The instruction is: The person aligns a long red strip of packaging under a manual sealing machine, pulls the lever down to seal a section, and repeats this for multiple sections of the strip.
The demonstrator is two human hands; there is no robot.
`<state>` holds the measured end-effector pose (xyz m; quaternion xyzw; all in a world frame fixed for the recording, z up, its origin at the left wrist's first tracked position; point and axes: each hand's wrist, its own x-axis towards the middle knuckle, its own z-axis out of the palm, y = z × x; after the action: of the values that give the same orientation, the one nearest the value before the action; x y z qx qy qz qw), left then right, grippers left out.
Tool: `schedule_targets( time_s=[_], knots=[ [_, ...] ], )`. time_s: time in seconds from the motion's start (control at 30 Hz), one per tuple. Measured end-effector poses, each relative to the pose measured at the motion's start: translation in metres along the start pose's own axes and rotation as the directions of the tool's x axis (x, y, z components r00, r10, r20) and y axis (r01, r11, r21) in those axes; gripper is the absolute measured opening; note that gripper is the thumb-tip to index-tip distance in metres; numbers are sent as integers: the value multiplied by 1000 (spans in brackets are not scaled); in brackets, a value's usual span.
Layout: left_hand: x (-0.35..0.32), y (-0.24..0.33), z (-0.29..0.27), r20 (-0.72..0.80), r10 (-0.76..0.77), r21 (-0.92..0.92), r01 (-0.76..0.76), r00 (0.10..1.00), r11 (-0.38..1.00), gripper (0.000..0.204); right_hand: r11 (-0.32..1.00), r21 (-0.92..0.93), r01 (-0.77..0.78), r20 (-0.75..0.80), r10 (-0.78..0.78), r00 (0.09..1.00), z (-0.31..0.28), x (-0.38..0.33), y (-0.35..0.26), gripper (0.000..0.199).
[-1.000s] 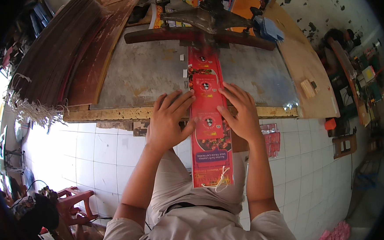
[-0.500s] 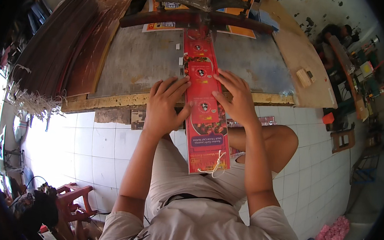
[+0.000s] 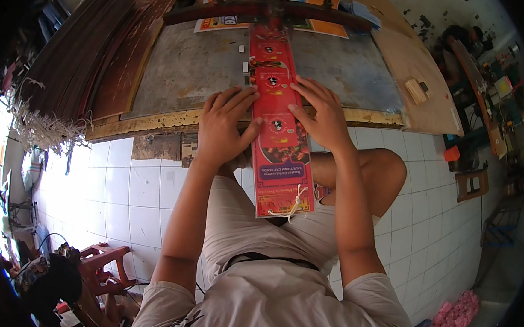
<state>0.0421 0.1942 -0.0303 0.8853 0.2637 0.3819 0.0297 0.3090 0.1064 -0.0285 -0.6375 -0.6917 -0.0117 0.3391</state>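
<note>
both hands (image 3: 276, 125) press flat, apart, on the red printed strip (image 3: 279, 128) over the metal table (image 3: 178, 68).

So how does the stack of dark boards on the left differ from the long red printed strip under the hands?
The dark boards are brown, plain and piled at the table's left edge, untouched. The red printed strip is bright, covered in pictures, and pressed flat by the left hand and right hand, its near end overhanging the table with string tied on. Both are flat.
</note>
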Motion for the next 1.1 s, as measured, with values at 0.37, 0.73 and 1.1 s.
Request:
schedule_targets(
  time_s=[0.37,0.73,1.1],
  knots=[
    [1,0,1,-6,0,-4,0,1000,1000,51,1000,8,-12,1,12,1000,0,0,0,52],
    [2,1,0,4,-16,-19,16,1000,1000,53,999,39,14,-18,-13,1000,-4,1,-4,51],
    [5,3,-3,29,-36,-21,36,999,999,53,1000,-3,-6,3,6,1000,-5,2,-6,51]
  ],
)
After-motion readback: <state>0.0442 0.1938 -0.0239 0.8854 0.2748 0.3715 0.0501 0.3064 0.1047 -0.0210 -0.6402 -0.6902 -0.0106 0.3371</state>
